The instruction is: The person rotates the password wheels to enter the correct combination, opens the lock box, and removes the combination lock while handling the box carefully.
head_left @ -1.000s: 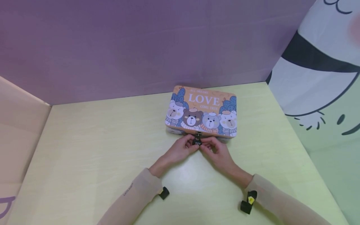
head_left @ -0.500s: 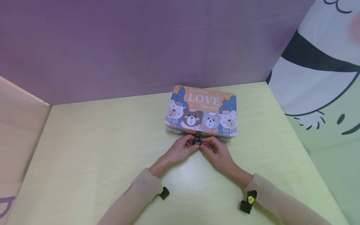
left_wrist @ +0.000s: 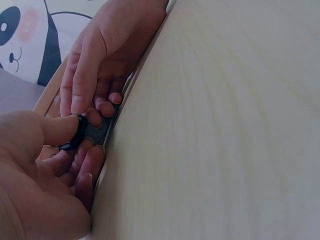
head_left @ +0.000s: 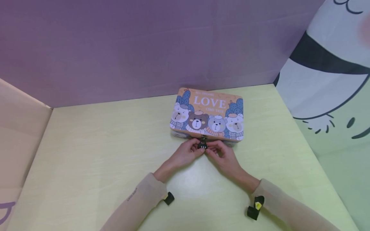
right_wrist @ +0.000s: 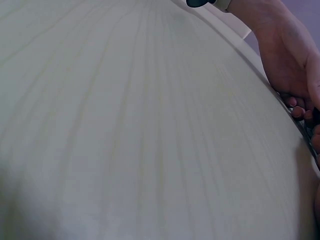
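A small black combination padlock (head_left: 203, 145) hangs at the front clasp of a lidded tin box (head_left: 207, 110), whose closed lid shows bears, cacti and the word LOVE. My left hand (head_left: 184, 154) holds the padlock from the left, thumb on its near face and curled fingers behind, as the left wrist view shows with the padlock (left_wrist: 75, 136) partly covered. From the other side my right hand (head_left: 226, 158) pinches it between thumb and fingers. At the right edge of the right wrist view, the left hand (right_wrist: 290, 57) shows, while most of the right hand is out of frame.
The box stands on a pale wooden table (head_left: 101, 154), near its back edge. Behind rises a purple wall panel (head_left: 138, 48). To the right hangs a printed cartoon backdrop (head_left: 332, 89). Both beige sleeves (head_left: 144, 195) have small black straps at the wrists.
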Available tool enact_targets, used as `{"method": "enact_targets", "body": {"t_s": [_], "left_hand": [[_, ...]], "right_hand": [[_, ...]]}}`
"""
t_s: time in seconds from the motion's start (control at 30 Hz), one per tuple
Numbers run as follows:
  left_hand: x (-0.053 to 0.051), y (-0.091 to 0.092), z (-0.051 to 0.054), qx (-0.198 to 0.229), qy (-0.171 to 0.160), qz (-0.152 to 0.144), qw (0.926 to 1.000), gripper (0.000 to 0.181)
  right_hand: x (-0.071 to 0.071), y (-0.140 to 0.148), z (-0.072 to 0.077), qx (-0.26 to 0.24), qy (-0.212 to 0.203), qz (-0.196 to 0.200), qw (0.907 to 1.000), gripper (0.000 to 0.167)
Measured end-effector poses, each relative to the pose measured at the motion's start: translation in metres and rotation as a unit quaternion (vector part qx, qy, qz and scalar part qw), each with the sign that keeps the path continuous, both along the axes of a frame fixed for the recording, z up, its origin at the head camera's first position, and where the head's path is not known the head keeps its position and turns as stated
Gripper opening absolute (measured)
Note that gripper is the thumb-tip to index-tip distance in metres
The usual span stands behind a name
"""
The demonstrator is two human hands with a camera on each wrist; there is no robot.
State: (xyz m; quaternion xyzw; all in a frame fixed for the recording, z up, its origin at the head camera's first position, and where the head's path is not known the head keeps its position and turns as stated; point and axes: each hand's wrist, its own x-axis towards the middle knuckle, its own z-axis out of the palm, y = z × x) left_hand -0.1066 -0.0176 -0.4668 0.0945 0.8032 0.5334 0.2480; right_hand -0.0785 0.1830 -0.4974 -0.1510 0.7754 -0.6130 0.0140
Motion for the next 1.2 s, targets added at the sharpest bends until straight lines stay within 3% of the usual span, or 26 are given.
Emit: {"method": "enact_targets", "body": {"t_s": [0.63,1.2], "left_hand": [[-0.0010,-0.0005,-0.0015,0.014,0.012,-0.007,0.9998,0.020],[-0.0006,0.0001,-0.0012,-0.004,0.020,-0.007,0.9998,0.018]], "right_hand": [[0.0002,0.0003,-0.0005,0.000,0.004,-0.001,1.0000,0.026],[-0.0001,0.0005,-0.0010,0.003,-0.001,0.001,1.0000,0.025]]}}
